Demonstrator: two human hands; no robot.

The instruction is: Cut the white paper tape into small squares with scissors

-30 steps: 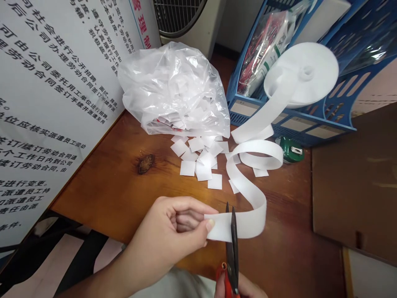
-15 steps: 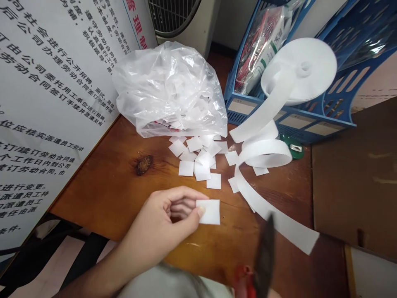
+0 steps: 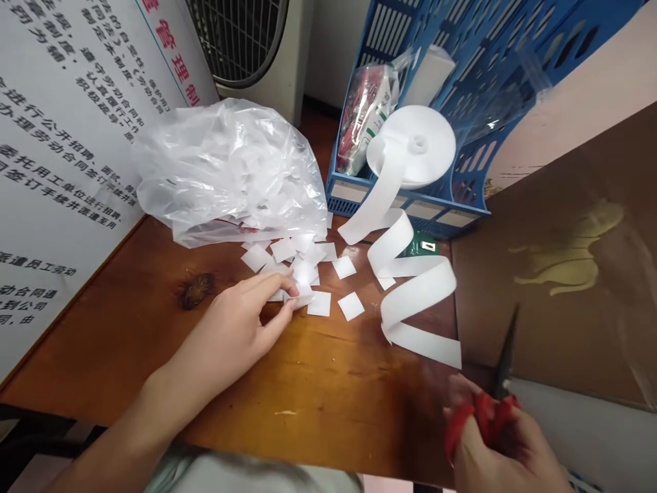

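Thumb and forefinger of my left hand (image 3: 251, 315) are pinched on a white square piece (image 3: 303, 299), seen nearly edge-on at the pile of similar white squares (image 3: 304, 268). My right hand (image 3: 493, 455) is wrapped round the red handles of a pair of scissors (image 3: 506, 359), whose dark blades point up and away. Between the hands, a long white strip (image 3: 421, 291) lies in loose folds on the table. It runs down from a white roll (image 3: 431, 147), and its cut end is just beyond the scissors hand.
Behind the pile sits a clear plastic bag (image 3: 230, 171) holding more white pieces. The roll rests on a blue file rack (image 3: 354, 188). A green object (image 3: 423, 244) lies below the rack. A brown box (image 3: 564, 274) borders the wooden table (image 3: 318, 390) on the right; a printed board (image 3: 61, 171) stands left.
My left hand has carried the white square to the pile. My right hand has come into view at the right with the scissors. The camera view has shifted, and the strip lies differently folded.
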